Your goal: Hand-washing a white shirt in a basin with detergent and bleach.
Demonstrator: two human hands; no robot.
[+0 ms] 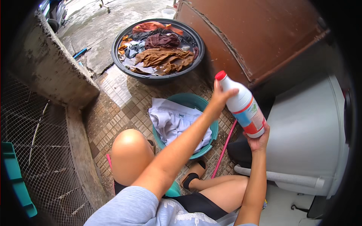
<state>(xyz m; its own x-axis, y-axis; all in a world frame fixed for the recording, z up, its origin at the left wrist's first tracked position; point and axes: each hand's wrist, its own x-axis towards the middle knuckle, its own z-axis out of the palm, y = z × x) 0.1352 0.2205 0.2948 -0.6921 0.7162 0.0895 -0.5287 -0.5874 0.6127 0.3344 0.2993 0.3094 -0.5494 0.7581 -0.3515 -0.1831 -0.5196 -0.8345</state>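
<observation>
A white plastic bottle [241, 103] with a red cap [220, 75] and a printed label is held tilted, its cap towards the upper left. My left hand [222, 99] grips it around the neck, just below the cap. Beneath the bottle's base, my right hand [259, 138] supports it with the fingers around the lower end. Below and to the left of the bottle, a teal plastic basin [213, 135] sits on the tiled floor. White cloth garments [175, 121] lie in it, partly hidden by my left forearm.
A large black tub [116, 60] of water and dark and brown clothes [165, 58] stands ahead. On the right are a brown panel [271, 36], a pale appliance [308, 127] with a corrugated hose [291, 178] and a pink stick [224, 149]. Wire mesh [48, 147] and a concrete wall [53, 62] border the left.
</observation>
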